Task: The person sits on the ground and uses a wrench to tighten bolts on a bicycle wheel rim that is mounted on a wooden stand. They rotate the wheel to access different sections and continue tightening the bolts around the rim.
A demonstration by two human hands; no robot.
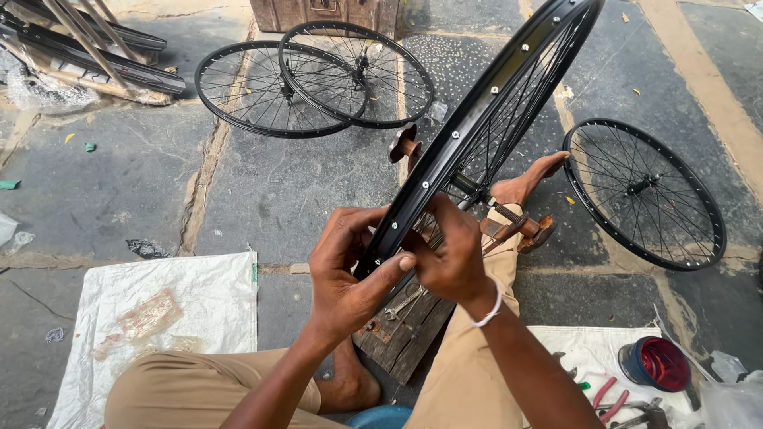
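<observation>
A black bicycle wheel rim (493,111) with spokes stands upright on a rusty truing stand (509,226), running from upper right down to my hands. My left hand (346,266) grips the rim's near edge, thumb across it. My right hand (449,254) pinches at the spokes just inside the rim; a white band circles that wrist. A wooden board (405,330) with a wrench (405,302) on it lies under the wheel. My foot (524,181) rests beyond the stand.
Two finished spoked wheels (318,79) lie overlapping on the stone floor at the back, a third wheel (644,195) at the right. A white sack (151,318) lies left. A red-and-blue tin (656,364) and pliers (608,393) sit on cloth at lower right. Rims (87,48) are stacked top left.
</observation>
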